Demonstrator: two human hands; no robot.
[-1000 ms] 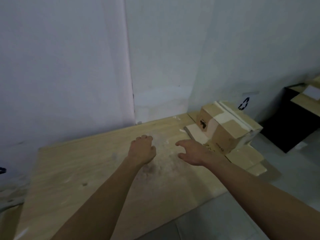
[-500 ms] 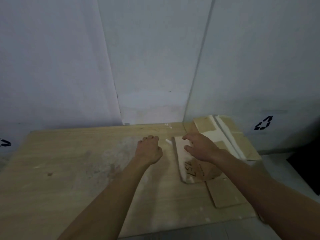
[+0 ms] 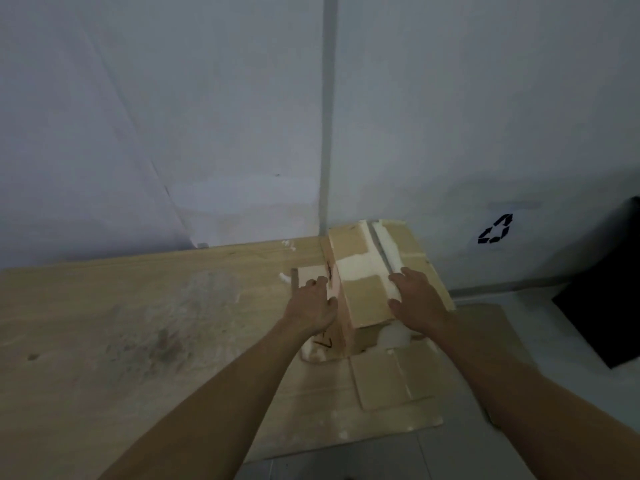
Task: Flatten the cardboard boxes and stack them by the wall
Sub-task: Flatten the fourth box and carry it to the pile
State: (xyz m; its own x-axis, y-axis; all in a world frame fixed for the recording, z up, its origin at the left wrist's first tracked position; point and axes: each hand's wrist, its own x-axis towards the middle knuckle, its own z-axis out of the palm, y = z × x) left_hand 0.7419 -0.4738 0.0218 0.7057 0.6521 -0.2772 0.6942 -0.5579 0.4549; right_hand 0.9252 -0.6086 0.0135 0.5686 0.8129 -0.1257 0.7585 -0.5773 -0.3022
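A small brown cardboard box (image 3: 365, 296) with white tape across its top stands against the wall, near the corner. My left hand (image 3: 313, 304) lies flat against the box's left side, fingers spread. My right hand (image 3: 417, 301) rests on the top right part, over the tape strip. Both palms press on the box without closing round it. Flat cardboard pieces (image 3: 384, 382) lie on the floor under and in front of the box.
A large pale wooden board (image 3: 138, 323) lies flat on the floor to the left, running along the grey wall (image 3: 242, 116). A black recycling mark (image 3: 495, 230) is on the wall at the right. A dark object (image 3: 602, 306) stands at the far right on the grey floor.
Both hands have moved forward and onto the box: the left from the board to the box's left side, the right onto its top. The view has shifted towards the box.
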